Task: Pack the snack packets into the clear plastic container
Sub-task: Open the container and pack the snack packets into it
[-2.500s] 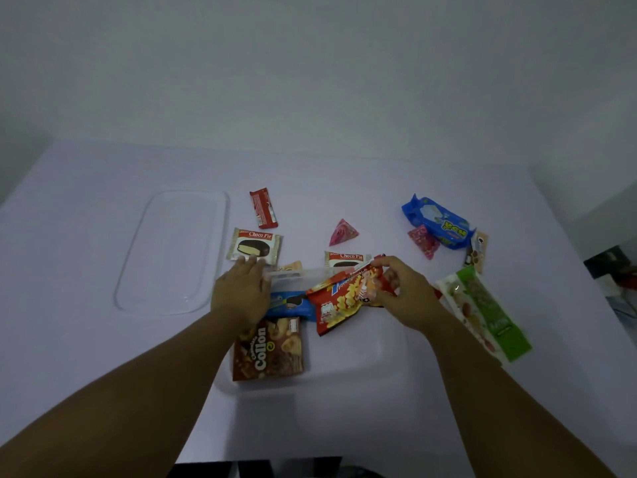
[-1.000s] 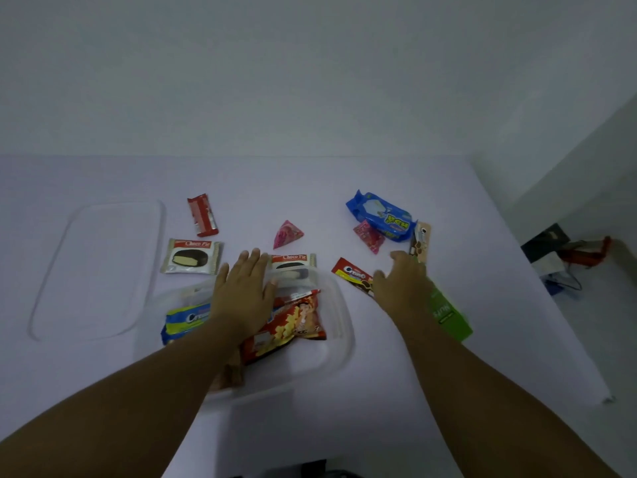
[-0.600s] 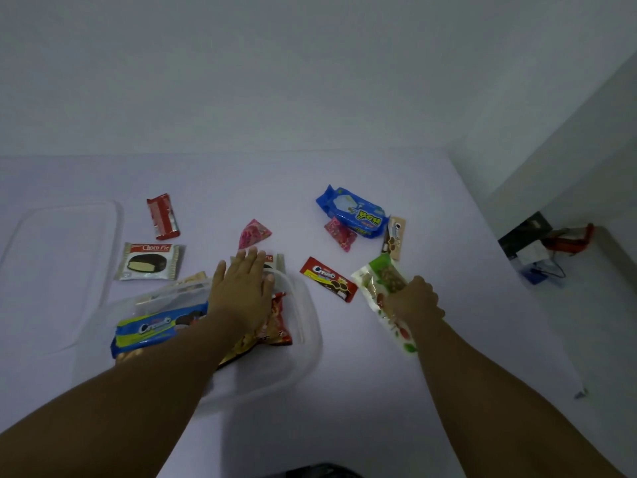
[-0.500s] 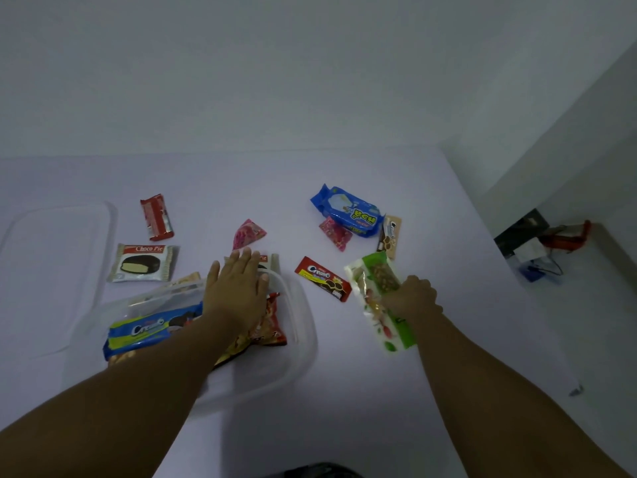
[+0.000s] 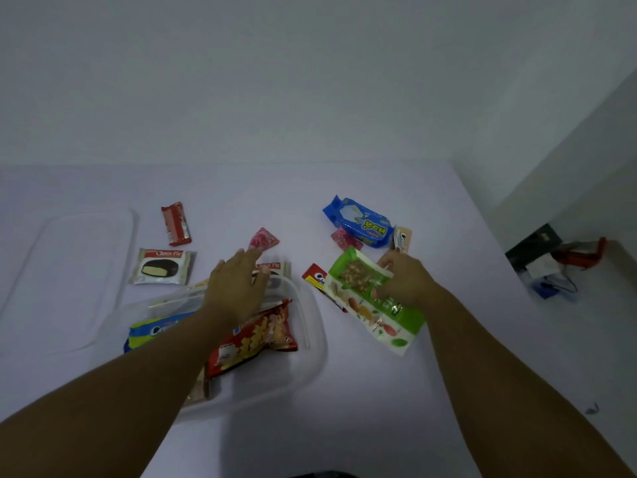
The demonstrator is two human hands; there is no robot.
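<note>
The green packet [image 5: 374, 298] hung just right of the container [image 5: 312, 326], pinched by the right hand [image 5: 405, 279]; it would go in best laid flat over the free right end, long side along the wall. The left hand [image 5: 238, 288], fingers straight, rested on the far rim. Inside lay a red packet [image 5: 256, 338], a blue one [image 5: 151, 332] and a brown one [image 5: 198, 389], mostly hidden.

Both bare forearms extend forward over the tabletop: left hand [image 5: 236, 290] flat, palm down, fingers straight and together; right hand [image 5: 403, 279] nearer the right edge, fingers curled, gripping a green packet [image 5: 374, 300].
</note>
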